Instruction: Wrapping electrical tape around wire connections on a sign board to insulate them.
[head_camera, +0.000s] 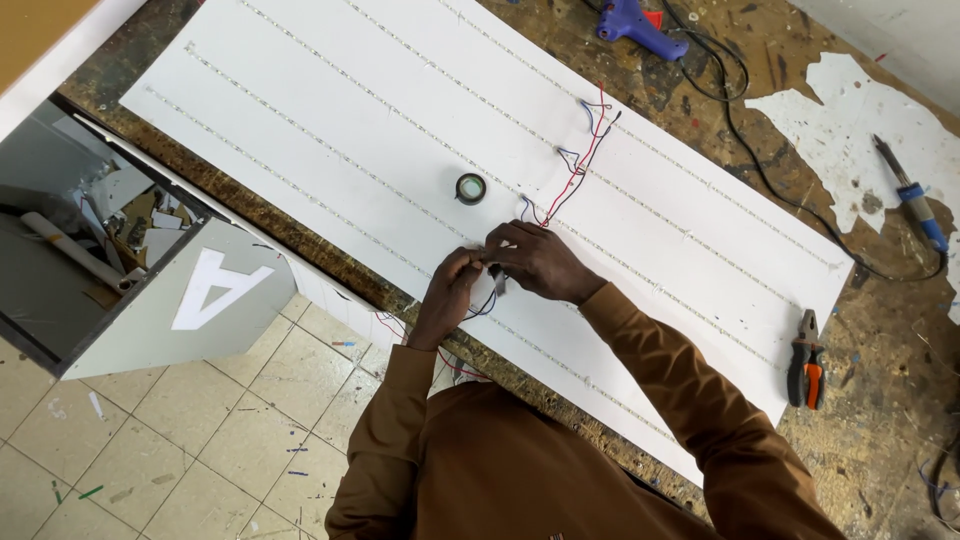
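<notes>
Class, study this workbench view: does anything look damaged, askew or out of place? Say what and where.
The bench top is scarred and paint-spattered, with its white coating peeled into ragged patches at the right. The white panel lies slanted across the bench. Both hands pinch wires at its near edge.

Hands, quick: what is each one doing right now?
Left hand: closed, pinching the thin wires.
Right hand: closed on the same wires.
</notes>
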